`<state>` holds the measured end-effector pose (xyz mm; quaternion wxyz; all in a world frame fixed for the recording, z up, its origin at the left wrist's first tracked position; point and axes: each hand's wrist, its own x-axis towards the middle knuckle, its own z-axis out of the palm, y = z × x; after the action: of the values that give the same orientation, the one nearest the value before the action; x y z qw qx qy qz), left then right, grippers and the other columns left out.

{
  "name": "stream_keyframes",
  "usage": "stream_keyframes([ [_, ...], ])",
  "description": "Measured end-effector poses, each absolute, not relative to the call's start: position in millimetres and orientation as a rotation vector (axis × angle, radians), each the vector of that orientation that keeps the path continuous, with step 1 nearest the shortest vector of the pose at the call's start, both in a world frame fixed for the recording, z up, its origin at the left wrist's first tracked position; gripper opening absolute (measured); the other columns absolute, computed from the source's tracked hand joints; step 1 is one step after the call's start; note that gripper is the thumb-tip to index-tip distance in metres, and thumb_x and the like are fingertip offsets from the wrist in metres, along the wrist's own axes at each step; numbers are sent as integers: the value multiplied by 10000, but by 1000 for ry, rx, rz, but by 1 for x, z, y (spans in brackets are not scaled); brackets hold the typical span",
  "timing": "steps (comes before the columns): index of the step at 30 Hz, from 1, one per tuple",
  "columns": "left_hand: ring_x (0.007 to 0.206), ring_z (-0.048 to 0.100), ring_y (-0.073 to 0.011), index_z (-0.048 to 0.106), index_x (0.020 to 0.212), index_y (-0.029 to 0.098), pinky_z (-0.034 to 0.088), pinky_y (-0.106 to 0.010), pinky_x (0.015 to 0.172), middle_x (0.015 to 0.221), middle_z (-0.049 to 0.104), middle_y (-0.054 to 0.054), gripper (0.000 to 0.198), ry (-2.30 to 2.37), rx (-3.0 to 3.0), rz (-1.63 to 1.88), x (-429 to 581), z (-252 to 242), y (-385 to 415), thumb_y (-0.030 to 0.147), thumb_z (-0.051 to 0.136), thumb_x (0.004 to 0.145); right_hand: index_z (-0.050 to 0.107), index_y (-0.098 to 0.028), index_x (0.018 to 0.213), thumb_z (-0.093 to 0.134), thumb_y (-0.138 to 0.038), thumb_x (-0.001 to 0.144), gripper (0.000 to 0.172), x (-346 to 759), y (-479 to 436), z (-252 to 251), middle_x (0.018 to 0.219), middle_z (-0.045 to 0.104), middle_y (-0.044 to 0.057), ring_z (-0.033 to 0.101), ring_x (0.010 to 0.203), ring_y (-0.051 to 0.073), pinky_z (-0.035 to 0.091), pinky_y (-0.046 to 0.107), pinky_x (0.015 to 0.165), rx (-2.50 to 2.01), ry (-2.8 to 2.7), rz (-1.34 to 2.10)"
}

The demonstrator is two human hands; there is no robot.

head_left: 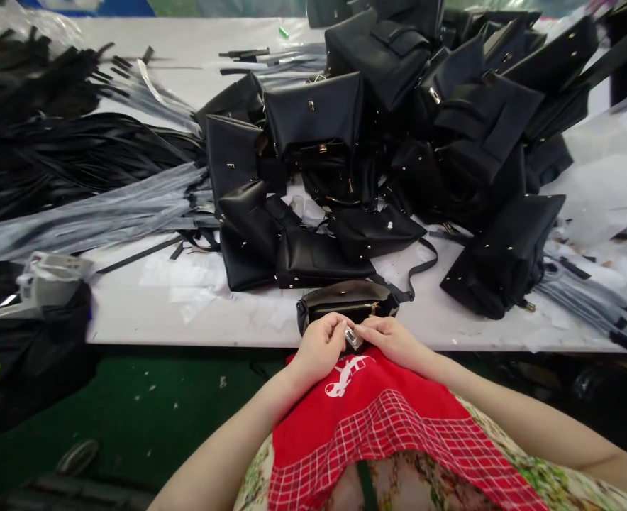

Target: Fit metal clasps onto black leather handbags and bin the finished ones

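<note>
A black handbag (313, 305) stands at the table's front edge, its top open toward me and a gold zip showing inside. My left hand (321, 343) is closed at the bag's near side, thumb and fingertips pinched beside a shiny metal clasp (352, 338). From the other side my right hand (391, 339) pinches at the same clasp, its fingers bent. The fingertips of both hands nearly meet over the metal piece. The bag's lower part is hidden behind my hands and the red apron (398, 383).
Several black handbags (313, 113) are heaped across the middle and right of the white table (148, 319). Bundles of black straps (79, 156), some in clear plastic (106, 202), lie at left. A grey-white device (52, 280) rests on black cloth at far left.
</note>
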<state>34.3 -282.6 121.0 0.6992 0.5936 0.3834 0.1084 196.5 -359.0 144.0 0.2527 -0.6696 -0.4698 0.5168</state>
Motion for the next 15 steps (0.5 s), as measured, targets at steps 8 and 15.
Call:
stream_keyframes([
  [8,480,467,-99,600,861,158,381,-208,495,528,511,40,249,906,1265,243,34,124,-285,365,463,884,718,-221,934,490,-240,911,230,200,-363,174,869,694,48,595,830,177,424,355,854,-1856,-1987,900],
  [15,493,504,-113,625,841,159,399,-219,506,549,570,6,227,905,1363,226,33,131,-287,319,468,880,713,-216,774,501,-160,871,241,199,-356,176,757,691,19,610,729,149,378,371,988,-1847,-2096,937],
])
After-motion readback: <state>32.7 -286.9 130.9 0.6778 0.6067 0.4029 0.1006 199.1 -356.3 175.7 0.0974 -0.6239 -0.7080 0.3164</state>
